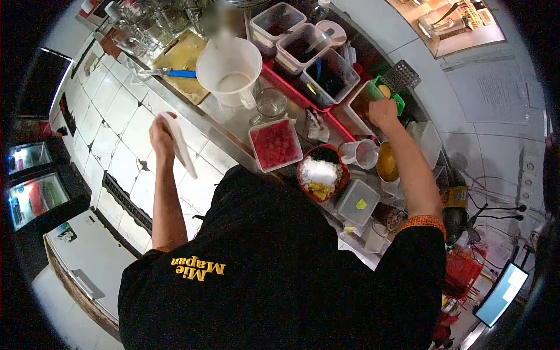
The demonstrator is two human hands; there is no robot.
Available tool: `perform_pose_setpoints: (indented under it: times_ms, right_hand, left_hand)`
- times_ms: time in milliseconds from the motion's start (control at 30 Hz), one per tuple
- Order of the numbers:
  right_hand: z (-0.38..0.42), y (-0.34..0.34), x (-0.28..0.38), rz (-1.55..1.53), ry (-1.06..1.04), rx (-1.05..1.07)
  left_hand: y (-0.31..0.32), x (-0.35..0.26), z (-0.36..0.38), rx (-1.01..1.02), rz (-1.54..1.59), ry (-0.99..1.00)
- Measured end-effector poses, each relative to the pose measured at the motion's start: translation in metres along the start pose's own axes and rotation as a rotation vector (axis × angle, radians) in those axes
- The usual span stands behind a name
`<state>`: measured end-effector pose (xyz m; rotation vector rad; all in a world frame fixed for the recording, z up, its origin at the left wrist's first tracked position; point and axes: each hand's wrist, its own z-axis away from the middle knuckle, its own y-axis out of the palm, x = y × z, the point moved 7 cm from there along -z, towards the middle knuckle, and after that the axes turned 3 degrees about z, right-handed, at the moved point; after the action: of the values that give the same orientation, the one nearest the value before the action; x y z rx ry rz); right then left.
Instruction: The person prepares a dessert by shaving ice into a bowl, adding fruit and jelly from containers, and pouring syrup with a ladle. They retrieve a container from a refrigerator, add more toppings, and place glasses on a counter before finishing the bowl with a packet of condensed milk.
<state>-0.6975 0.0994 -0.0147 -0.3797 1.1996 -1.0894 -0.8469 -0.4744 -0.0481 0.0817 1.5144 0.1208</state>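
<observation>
My left hand point(161, 135) is closed on the edge of a flat whitish lid point(182, 146), held over the tiled floor to the left of the counter. Out to the right, my right hand point(383, 112) is at a clear plastic container point(357, 111), its fingers curled; what they grip is hidden. Beside that hand are a green plastic item point(399, 104) and a small round yellow piece point(384, 91). Closer to me stand an open square tub of red cubes point(276, 146) and a red bowl point(322, 173) with white, black and yellow food in it.
A white pitcher point(229, 70), a blue-handled knife point(182, 74) and a cutting board point(185, 55) are on the metal counter. Glass mug point(271, 104), clear jug point(363, 153) and lidded box point(357, 202) crowd the near area. Open tubs point(303, 46) stand along the back.
</observation>
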Motion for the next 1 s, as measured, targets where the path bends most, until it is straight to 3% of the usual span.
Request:
perform_pose_setpoints:
  times_ms: [33,67,133,200,267,300,367,400,467,533,600,633,700,833,900,1000]
  right_hand:
    - [-0.006,0.003,0.003,0.027,0.034,0.094]
    - [-0.009,0.009,0.004,0.053,0.068,0.193]
    - [-0.02,0.03,0.009,0.068,0.037,0.155]
    - [-0.022,0.041,0.007,0.092,-0.007,0.126]
    - [-0.025,0.032,0.007,0.102,-0.028,-0.008]
    - [-0.021,0.012,0.008,0.108,-0.037,-0.008]
    - [-0.007,-0.008,0.0,-0.015,0.034,0.232]
    - [-0.005,-0.009,-0.003,-0.008,0.028,0.233]
    - [0.0,-0.015,-0.016,-0.145,0.079,0.131]
    - [0.021,-0.032,-0.016,-0.214,0.165,0.095]
    - [0.043,-0.052,-0.02,-0.414,0.293,-0.158]
    - [0.047,-0.044,-0.018,-0.412,0.292,-0.155]
    - [0.06,-0.038,-0.021,-0.554,0.376,-0.484]
    - [0.076,-0.018,-0.025,-0.831,0.633,-0.59]
    - [0.093,-0.031,-0.027,-1.0,0.707,-0.838]
    - [0.121,-0.07,-0.015,-0.898,0.678,-0.932]
  left_hand:
    - [0.003,0.028,-0.005,0.102,0.005,-0.222]
    - [0.005,0.057,-0.004,0.153,0.045,-0.323]
    - [0.009,0.097,-0.005,0.068,-0.417,-0.194]
    - [0.063,0.065,0.033,0.44,-0.51,-0.477]
    - [0.085,0.097,0.056,0.795,-0.604,-0.53]
    - [0.104,0.081,0.067,0.898,-0.561,-0.451]
    - [0.127,0.07,0.08,0.992,-0.509,-0.372]
    - [0.133,0.079,0.087,1.069,-0.49,-0.366]
    - [0.147,0.075,0.092,1.143,-0.468,-0.36]
    - [0.152,0.057,0.092,1.195,-0.786,-0.503]
    - [0.154,0.072,0.088,1.175,-0.75,-0.418]
    - [0.157,0.075,0.089,1.187,-0.791,-0.453]
    - [0.159,0.083,0.088,1.202,-0.832,-0.492]
    - [0.163,0.106,0.09,1.314,-0.848,-0.371]
    - [0.164,0.108,0.09,1.336,-0.842,-0.325]
    - [0.162,0.122,0.088,1.344,-0.867,-0.349]
